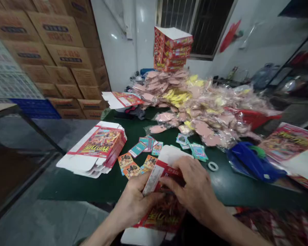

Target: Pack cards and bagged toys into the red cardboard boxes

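Note:
A red printed cardboard box (166, 213) with white end flaps is between my hands at the table's front edge, tilted toward me. My left hand (135, 201) grips its left side, thumb lying across the printed face. My right hand (192, 188) is closed over the upper right part, fingers bent near the white top flap (170, 153). Whether the box holds anything is hidden. Just beyond it lie orange picture cards (129, 165), teal cards (146, 145) and light blue cards (198, 151). A stack of flattened red boxes (100, 143) lies to the left.
Pink and yellow pieces in clear bags (187, 106) are heaped at the back, with stacked red boxes (173, 48) behind. A blue tape dispenser (254, 162) and a white ring (213, 166) lie right on the green table (92, 188). Brown cartons (64, 58) stand left.

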### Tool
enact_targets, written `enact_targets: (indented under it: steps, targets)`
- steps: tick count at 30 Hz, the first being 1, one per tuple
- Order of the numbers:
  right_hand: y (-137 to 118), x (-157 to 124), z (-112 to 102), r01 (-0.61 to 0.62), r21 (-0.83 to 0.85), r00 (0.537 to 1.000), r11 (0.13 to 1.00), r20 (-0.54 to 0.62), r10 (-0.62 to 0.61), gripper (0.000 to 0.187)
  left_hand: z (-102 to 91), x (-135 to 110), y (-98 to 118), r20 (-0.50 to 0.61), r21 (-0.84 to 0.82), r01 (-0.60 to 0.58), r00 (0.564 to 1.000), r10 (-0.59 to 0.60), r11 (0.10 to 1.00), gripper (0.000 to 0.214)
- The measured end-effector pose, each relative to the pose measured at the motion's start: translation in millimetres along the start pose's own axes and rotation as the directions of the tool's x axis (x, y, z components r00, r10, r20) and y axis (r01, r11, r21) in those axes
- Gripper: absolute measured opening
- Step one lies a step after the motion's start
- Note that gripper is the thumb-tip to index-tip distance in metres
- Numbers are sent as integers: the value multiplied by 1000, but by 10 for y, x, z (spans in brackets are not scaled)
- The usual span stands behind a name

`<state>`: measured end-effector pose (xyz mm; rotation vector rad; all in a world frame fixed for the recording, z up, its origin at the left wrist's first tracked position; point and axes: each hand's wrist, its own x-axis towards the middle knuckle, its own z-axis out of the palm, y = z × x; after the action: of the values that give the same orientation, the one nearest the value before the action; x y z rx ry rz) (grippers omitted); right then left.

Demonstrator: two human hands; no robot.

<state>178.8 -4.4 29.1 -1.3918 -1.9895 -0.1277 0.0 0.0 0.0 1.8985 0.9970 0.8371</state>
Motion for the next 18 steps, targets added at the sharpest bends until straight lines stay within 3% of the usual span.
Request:
enact_targets:
  steps: [2,4,6,8,9,11,14,16,18]
  targets:
    - [18,0,4,-109,30,970,994,224,99,24,136,-44,-85,-217,170,-21,974,58,985,40]
    - [12,-14,4,-194,110,917,975,374,140,24,275,-123,-157,-338,294,-30,932,133,955,53]
    - [-27,-46,7,-266,268,882,926,456,122,24,402,-234,-198,-382,402,-53,898,220,914,61]
    - [-86,-87,21,-288,430,889,856,452,72,23,487,-329,-189,-331,351,-105,916,228,931,70]
    - [-117,-103,32,-272,492,906,827,421,46,23,506,-354,-165,-284,268,-134,935,211,954,69]
    - [-171,-107,51,-178,571,953,801,302,-3,26,499,-342,-87,-197,77,-164,965,176,983,48]
    - [-216,-22,7,52,585,997,809,11,-73,23,415,-188,59,-177,-136,-133,978,108,982,9]
    - [-215,76,-108,199,526,964,827,-255,-69,11,341,-52,152,-249,-251,-75,968,11,965,5]
    - [-172,160,-256,285,392,850,875,-526,-41,12,267,74,218,-366,-334,-62,928,-69,941,11]
